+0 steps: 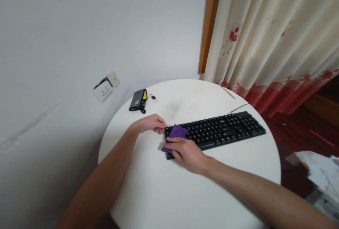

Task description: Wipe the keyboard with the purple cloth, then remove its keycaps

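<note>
A black keyboard [222, 128] lies at a slant across the white round table [148, 186]. My left hand [152, 123] is closed, its fingertips at the keyboard's far left corner. With my right hand [189, 153] I hold a folded purple cloth [178, 131] against the keyboard's left end. That cloth covers the leftmost keys, and part of it hangs past the left edge. My right fingers are pressed together on top of it.
A grey cloth with yellow lining [139, 100] lies folded at the table's back left, beside a small black object [153, 97]. A thin stick [228, 92] lies near the far edge. A wall socket [103, 90], curtain [265, 38] and papers [317, 170] surround the table.
</note>
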{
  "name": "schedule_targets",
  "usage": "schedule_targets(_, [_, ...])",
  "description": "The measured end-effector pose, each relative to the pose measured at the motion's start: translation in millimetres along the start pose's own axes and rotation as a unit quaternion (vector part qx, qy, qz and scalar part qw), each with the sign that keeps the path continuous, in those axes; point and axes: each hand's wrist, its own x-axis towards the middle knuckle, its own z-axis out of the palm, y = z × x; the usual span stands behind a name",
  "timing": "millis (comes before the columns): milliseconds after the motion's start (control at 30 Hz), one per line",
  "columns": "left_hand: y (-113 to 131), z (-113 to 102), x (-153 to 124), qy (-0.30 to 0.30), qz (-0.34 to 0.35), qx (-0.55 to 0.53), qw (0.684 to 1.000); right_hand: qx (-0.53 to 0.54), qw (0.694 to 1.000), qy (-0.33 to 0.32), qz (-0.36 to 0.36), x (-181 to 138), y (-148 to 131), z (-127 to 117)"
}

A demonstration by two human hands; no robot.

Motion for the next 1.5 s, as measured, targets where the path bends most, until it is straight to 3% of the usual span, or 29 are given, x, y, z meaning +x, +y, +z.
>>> schedule_targets(200, [1.2,0.3,-0.3,0.002,-0.006,0.004,1.000,-0.061,0.998,0.004,-0.017,2.4,6.9,-0.4])
schedule_targets(467, [-3.3,-0.5,0.8,-0.002,0.002,-0.005,1.000,-0.094,0.991,0.061,0.074,2.1,29.2,-20.3])
schedule_targets(1500, [-3.9,0.2,0.6,0.001,-0.003,-0.001,1.000,-0.088,0.993,0.041,0.073,2.0,27.0,-20.9])
